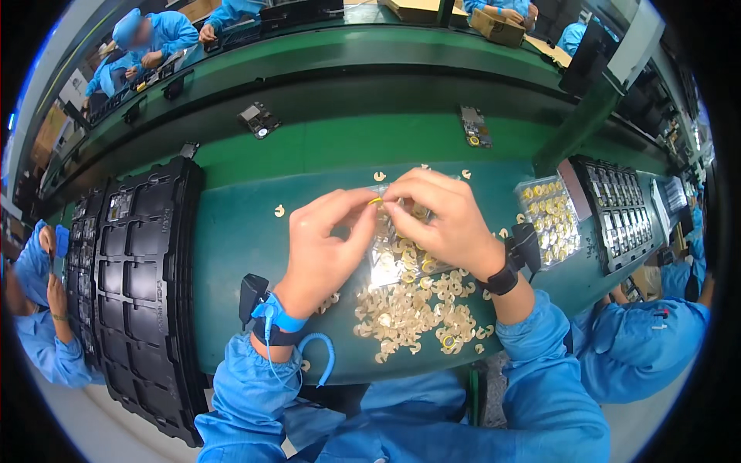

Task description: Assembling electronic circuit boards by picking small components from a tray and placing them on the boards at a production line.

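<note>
Pinching a yellow piece (376, 201), left hand (326, 230) and right hand (448, 212) meet over the tabletop (239, 247) (pale pieces (400, 315) heaped nearby).

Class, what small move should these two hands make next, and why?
Probably a gentle pull apart by the left hand and right hand: their fingertips meet at a small yellow piece, and loose cream pieces lie heaped nearby, perhaps peeled off similar parts.
</note>
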Action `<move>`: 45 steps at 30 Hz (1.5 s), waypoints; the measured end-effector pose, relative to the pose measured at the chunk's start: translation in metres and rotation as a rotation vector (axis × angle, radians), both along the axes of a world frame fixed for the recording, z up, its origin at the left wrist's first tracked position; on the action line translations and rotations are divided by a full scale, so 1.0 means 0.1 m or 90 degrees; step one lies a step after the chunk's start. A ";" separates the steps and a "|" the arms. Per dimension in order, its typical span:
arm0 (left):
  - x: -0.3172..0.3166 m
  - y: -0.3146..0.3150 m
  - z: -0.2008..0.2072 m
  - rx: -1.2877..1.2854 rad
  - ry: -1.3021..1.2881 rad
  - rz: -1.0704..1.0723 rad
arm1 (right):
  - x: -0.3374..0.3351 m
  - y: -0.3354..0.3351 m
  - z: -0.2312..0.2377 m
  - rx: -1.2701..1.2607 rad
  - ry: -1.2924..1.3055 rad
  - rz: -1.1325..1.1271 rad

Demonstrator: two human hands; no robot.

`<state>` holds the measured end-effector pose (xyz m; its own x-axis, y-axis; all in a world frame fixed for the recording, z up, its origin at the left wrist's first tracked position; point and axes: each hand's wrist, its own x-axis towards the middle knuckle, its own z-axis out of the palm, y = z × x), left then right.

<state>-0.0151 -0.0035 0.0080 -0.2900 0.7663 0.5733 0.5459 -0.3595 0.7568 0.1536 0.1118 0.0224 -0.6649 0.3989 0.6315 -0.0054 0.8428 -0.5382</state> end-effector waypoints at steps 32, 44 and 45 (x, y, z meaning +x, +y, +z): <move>0.00 -0.02 0.05 -0.094 -0.199 -0.195 | -0.01 -0.12 -0.09 -0.057 0.146 -0.035; -0.23 0.07 -0.02 0.097 0.230 0.034 | 0.25 0.04 0.22 -0.328 -0.340 0.354; -0.22 0.06 -0.02 0.098 0.229 0.032 | 0.22 0.02 0.21 -0.353 -0.322 0.269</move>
<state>-0.0373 0.0024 0.0061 -0.0844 0.6541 0.7517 0.7862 -0.4198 0.4536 0.1758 0.1134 0.0434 -0.9761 0.2174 0.0064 0.0920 0.4394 -0.8936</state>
